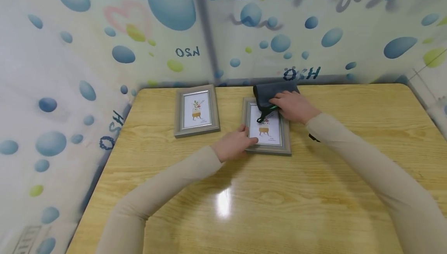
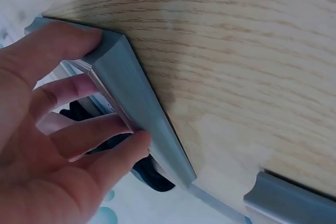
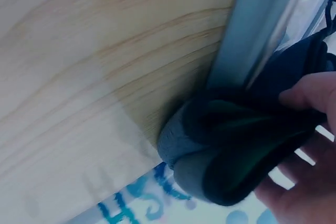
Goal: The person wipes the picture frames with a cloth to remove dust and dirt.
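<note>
A picture frame (image 1: 268, 150) with a silver-grey border lies on the wooden table, its print of a potted plant facing up. My left hand (image 1: 234, 144) holds its lower left corner; in the left wrist view the thumb is on one rail (image 2: 107, 45) and the fingertips (image 2: 140, 139) on the adjoining one. A folded dark blue cloth (image 1: 267, 92) with black edging and a loop covers the frame's upper part. My right hand (image 1: 293, 106) grips this cloth, thumb on top and fingers beneath in the right wrist view, where its layers (image 3: 226, 150) bulge open.
To the left lies a second, similar picture frame (image 1: 179, 129). The wooden table (image 1: 314, 207) ends at the back and left against a wall (image 1: 223, 63) printed with blue drops. A small black item (image 1: 314, 138) shows under my right sleeve.
</note>
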Demonstrator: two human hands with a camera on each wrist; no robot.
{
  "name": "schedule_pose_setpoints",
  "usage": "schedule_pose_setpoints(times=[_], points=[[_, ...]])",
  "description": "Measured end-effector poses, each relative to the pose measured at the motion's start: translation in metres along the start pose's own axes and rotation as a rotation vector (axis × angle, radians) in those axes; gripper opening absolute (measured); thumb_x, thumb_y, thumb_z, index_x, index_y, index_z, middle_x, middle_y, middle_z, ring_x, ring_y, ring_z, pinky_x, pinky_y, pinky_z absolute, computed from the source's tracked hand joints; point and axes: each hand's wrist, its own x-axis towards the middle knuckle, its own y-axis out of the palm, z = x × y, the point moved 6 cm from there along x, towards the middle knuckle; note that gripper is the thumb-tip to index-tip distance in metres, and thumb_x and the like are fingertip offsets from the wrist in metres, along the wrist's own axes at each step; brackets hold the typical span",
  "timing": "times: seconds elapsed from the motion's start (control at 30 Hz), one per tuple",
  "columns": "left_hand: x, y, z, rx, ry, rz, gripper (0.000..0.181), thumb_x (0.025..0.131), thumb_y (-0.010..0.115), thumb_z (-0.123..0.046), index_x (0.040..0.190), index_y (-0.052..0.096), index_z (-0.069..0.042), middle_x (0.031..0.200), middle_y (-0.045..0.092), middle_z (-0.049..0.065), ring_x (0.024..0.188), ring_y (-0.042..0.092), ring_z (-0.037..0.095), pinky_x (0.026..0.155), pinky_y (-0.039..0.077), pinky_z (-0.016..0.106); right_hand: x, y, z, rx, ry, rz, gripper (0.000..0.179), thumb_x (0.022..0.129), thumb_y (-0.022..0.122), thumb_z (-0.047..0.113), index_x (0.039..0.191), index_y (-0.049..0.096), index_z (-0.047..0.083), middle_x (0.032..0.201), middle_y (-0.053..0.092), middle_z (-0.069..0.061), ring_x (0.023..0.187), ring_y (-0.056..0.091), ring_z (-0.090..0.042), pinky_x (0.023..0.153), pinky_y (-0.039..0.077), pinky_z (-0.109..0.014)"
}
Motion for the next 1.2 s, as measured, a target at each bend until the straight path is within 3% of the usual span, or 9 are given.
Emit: schedule_pose_setpoints(times=[0.23, 0.4, 0.53, 0.7, 0.87, 1.03, 1.2], points=[[0.002, -0.002, -0.002, 0.017, 0.025, 0.034, 0.04, 0.085, 0.076, -0.015, 0.123, 0.063, -0.016, 0.122, 0.058, 0.024, 0.119, 0.049, 0.042, 0.089, 0.05, 0.038, 0.032, -0.002, 0.028, 0.16, -0.048, 0.013, 0.037, 0.096, 0.056, 0.002, 0.132, 0.055, 0.001, 0.126, 0.058, -0.019, 0.116, 0.054, -0.036, 0.096, 0.043, -0.048], [0.005, -0.003, -0.005, 0.01, 0.035, 0.029, 0.039, 0.085, 0.075, -0.013, 0.123, 0.064, -0.014, 0.115, 0.062, 0.021, 0.117, 0.052, 0.041, 0.087, 0.051, 0.038, 0.043, -0.003, 0.042, 0.218, -0.063, 0.039, 0.038, 0.097, 0.053, 0.002, 0.135, 0.053, 0.002, 0.131, 0.056, -0.018, 0.119, 0.052, -0.035, 0.099, 0.041, -0.048], [0.006, -0.005, -0.005, 0.016, 0.026, 0.018, 0.036, 0.085, 0.076, -0.015, 0.119, 0.066, -0.014, 0.105, 0.066, 0.016, 0.11, 0.056, 0.035, 0.088, 0.05, 0.038, 0.04, -0.002, 0.038, 0.193, -0.05, 0.019, 0.036, 0.095, 0.055, 0.001, 0.132, 0.056, 0.002, 0.126, 0.06, -0.018, 0.114, 0.056, -0.035, 0.095, 0.044, -0.049], [0.003, -0.007, -0.003, 0.006, 0.001, 0.013, 0.034, 0.083, 0.077, -0.014, 0.116, 0.068, -0.013, 0.099, 0.067, 0.012, 0.105, 0.059, 0.032, 0.087, 0.05, 0.036, 0.024, 0.0, 0.018, 0.054, -0.022, 0.014, 0.031, 0.093, 0.06, 0.001, 0.123, 0.061, 0.002, 0.115, 0.062, -0.017, 0.106, 0.057, -0.037, 0.087, 0.048, -0.05], [0.003, -0.005, 0.0, -0.046, -0.046, 0.041, 0.037, 0.083, 0.076, -0.01, 0.118, 0.067, -0.012, 0.109, 0.066, 0.017, 0.117, 0.053, 0.041, 0.086, 0.052, 0.036, 0.005, -0.003, -0.009, -0.043, 0.08, 0.057, 0.03, 0.091, 0.06, -0.003, 0.12, 0.063, 0.002, 0.114, 0.062, -0.018, 0.104, 0.058, -0.038, 0.083, 0.048, -0.053], [0.005, -0.003, 0.0, -0.04, -0.036, 0.047, 0.039, 0.083, 0.076, -0.01, 0.121, 0.066, -0.012, 0.112, 0.065, 0.019, 0.119, 0.051, 0.043, 0.09, 0.05, 0.038, 0.002, -0.006, -0.011, 0.008, 0.119, 0.059, 0.029, 0.091, 0.058, -0.003, 0.119, 0.063, 0.0, 0.113, 0.061, -0.02, 0.102, 0.058, -0.04, 0.083, 0.048, -0.054], [0.007, -0.004, 0.0, -0.064, -0.014, 0.024, 0.035, 0.082, 0.076, -0.008, 0.116, 0.068, -0.01, 0.102, 0.067, 0.012, 0.109, 0.058, 0.032, 0.097, 0.045, 0.038, 0.019, -0.005, 0.008, 0.157, 0.111, 0.029, 0.031, 0.093, 0.057, 0.0, 0.124, 0.059, -0.003, 0.117, 0.058, -0.022, 0.107, 0.055, -0.041, 0.09, 0.046, -0.052]])
